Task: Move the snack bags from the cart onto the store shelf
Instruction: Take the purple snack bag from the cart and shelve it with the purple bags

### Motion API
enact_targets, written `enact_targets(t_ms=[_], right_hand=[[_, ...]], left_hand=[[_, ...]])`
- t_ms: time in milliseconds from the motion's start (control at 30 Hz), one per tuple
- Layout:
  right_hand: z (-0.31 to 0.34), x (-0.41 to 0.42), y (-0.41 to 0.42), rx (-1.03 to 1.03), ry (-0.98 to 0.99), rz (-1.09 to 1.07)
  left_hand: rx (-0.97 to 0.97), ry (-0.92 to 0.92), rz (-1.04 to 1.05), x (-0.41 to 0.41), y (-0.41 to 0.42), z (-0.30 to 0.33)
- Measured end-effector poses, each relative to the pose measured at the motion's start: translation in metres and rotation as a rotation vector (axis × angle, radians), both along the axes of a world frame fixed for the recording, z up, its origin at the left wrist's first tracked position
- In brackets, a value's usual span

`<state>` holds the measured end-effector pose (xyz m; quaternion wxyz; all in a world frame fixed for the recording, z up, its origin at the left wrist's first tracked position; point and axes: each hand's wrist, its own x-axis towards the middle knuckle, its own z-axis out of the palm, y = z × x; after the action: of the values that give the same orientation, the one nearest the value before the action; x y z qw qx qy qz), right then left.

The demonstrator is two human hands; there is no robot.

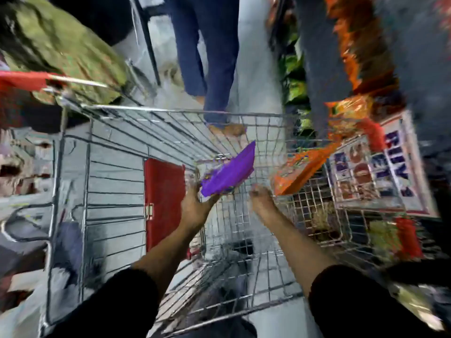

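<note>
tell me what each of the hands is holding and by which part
The left hand holds the purple bag by its near lower end. The right hand is at the near end of the orange bag; blur hides whether it grips it.

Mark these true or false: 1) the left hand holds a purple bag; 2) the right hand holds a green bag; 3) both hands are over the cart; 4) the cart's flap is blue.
1) True: the left hand grips the purple bag by its lower end.
2) False: the right hand is at an orange bag; blur hides whether it has closed on it.
3) True: both reach over the wire cart.
4) False: the flap is red.
</note>
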<state>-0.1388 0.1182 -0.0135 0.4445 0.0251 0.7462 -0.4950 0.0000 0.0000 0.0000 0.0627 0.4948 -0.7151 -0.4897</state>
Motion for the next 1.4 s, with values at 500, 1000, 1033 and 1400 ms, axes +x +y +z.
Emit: enact_targets(t_ms=[500, 1000, 1033, 1400], right_hand=[[-0.055, -0.032, -0.047, -0.083, -0.007, -0.316], [0.03, 0.018, 0.011, -0.143, 0.159, -0.229], [0.045, 0.02, 0.016, -0.167, 0.175, -0.224], [0.28, 0.034, 0.128, -0.412, 0.467, -0.294]], left_hand=[[-0.108, 0.127, 0.082, 0.01, -0.01, -0.05], [-0.122, 0.406, 0.122, -0.004, -0.024, 0.061], [-0.135, 0.437, 0.113, -0.003, -0.024, 0.075], [-0.044, 0.836, -0.195, -0.036, 0.025, 0.291]])
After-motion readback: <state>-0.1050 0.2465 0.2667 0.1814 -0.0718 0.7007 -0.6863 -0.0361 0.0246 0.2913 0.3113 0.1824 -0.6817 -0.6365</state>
